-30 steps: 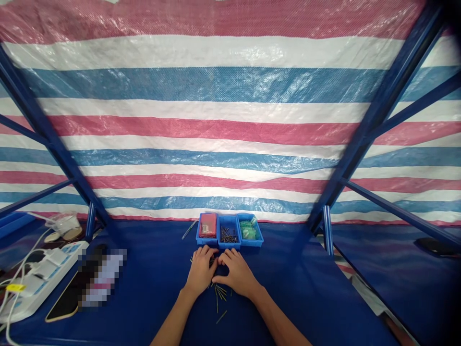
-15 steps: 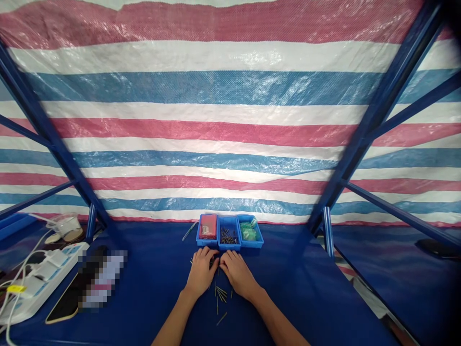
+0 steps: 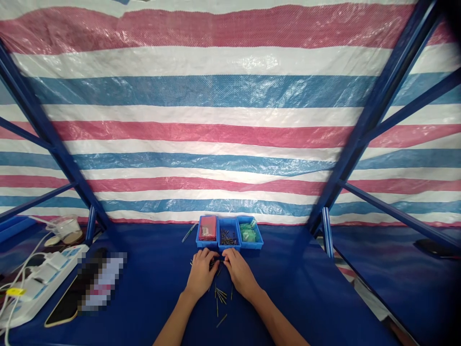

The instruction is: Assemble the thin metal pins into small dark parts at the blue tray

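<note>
My left hand and my right hand face each other just in front of the blue bins, fingers closed. A thin, dark rod like a drill bit spans the small gap between their fingertips, and both seem to pinch it. More drill bits, partly hidden, stick out beneath my left fingers. Several loose brass-coloured drill bits lie on the blue table between my wrists, one of them nearer to me. The middle blue bin holds many dark drill bits.
The left bin holds red packets, the right bin green plastic bags. A pen lies left of the bins. Farther left are a phone and a white power strip with cables. Blue frame posts slant on both sides before a striped tarp.
My right fingertips have drawn slightly away from the left ones, and a thin drill bit now shows between them. The left hand stays almost in place.
</note>
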Motion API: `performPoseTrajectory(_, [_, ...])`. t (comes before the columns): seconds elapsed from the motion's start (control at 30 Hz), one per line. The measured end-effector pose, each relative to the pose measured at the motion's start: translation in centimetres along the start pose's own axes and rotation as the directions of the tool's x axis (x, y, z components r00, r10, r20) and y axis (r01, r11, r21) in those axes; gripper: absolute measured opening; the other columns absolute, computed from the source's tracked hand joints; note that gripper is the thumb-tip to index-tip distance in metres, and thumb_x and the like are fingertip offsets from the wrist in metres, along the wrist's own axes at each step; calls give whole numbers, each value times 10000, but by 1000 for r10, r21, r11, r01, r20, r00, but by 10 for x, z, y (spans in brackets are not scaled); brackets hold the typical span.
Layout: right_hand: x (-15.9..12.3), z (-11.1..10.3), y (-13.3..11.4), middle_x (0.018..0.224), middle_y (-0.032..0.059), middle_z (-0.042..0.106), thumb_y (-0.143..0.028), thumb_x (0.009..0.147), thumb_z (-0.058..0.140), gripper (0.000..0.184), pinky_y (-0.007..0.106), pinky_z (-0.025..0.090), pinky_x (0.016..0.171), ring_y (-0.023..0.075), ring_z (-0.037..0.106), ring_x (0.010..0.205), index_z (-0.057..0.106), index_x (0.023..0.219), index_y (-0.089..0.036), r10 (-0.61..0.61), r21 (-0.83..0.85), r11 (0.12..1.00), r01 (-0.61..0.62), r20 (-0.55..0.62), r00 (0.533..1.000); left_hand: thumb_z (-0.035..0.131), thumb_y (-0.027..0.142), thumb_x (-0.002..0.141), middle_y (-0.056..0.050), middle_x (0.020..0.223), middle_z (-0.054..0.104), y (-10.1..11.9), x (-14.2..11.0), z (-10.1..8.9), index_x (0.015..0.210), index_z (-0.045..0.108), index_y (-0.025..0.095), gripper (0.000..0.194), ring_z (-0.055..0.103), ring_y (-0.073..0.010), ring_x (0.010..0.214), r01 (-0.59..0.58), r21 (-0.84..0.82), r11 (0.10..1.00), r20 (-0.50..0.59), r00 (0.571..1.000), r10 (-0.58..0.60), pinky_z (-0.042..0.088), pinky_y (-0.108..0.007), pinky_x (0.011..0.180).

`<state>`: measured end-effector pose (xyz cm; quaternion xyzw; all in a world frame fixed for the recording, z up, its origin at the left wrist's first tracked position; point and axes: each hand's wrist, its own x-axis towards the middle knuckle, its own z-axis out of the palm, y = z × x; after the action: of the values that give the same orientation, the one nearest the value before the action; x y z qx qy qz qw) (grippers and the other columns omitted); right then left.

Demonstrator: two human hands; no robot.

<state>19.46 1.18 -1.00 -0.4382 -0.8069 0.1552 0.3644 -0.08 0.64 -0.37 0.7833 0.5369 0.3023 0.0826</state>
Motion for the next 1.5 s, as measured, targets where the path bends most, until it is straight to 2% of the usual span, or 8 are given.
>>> performPoseTrajectory(0.07, [-1, 1, 1, 1115, 59, 629, -90, 1064, 439, 241, 357, 519, 886, 238, 625, 1021, 591, 1166, -247, -21, -37, 999, 22, 10, 1000, 572, 272, 1042, -43, 1041, 672, 2, 0, -2, 1076, 712, 269, 144, 618, -254, 995, 1, 4, 1000, 8, 1000, -1, 442, -390, 857])
performPoseTrajectory(0.13, [-1, 3, 2, 1090, 54, 625, -105, 1078, 433, 235, 356, 517, 877, 233, 628, 989, 617, 1110, -248, -32, -99, 994, 34, 20, 999, 567, 283, 1045, -44, 1022, 667, 3, 0, -3, 1048, 714, 266, 149, 614, -253, 982, 1, 9, 1000, 12, 1000, -1, 443, -388, 850])
performPoseTrajectory(0.33, [-2, 7, 6, 1037, 40, 623, -131, 1102, 414, 250, 327, 481, 797, 205, 618, 859, 615, 994, -235, -15, -213, 977, 18, 17, 1000, 557, 303, 1056, -50, 1062, 667, 4, 0, -5, 1114, 746, 302, 198, 619, -263, 1018, -1, 1, 1000, 24, 1000, 1, 459, -401, 873])
performPoseTrajectory(0.67, [1, -4, -2, 1096, 41, 638, -141, 1102, 421, 234, 327, 514, 860, 216, 653, 942, 623, 1111, -258, 15, -59, 998, -13, 34, 999, 570, 334, 1065, -59, 1081, 650, 0, 1, -4, 1132, 772, 322, 213, 604, -269, 1031, -9, -32, 999, 49, 999, 10, 459, -427, 894])
performPoseTrajectory(1.13, [1, -3, 0, 1070, 35, 702, -185, 1134, 367, 263, 330, 487, 828, 212, 673, 924, 622, 1109, -247, 28, -85, 996, -25, 30, 999, 526, 310, 1094, -43, 1072, 667, 3, 0, -5, 1098, 755, 298, 229, 613, -249, 1013, -8, -24, 1000, 35, 999, 9, 446, -392, 883])
performPoseTrajectory(1.33, [2, -3, -2, 1091, 45, 661, -223, 1138, 361, 262, 321, 521, 829, 207, 683, 921, 619, 1101, -257, 51, -83, 995, -49, 14, 999, 507, 319, 1104, -43, 1066, 674, 4, 0, -5, 1092, 750, 299, 244, 609, -249, 1006, 2, -28, 1000, 34, 999, -1, 433, -394, 883])
performPoseTrajectory(1.5, [2, -6, -5, 1102, 42, 648, -196, 1129, 365, 262, 306, 533, 844, 202, 690, 950, 618, 1123, -265, 32, -52, 998, -31, 22, 999, 557, 302, 1086, -32, 1056, 670, 2, 0, -4, 1063, 741, 282, 186, 599, -244, 1002, 15, -40, 999, 45, 999, -13, 420, -395, 884])
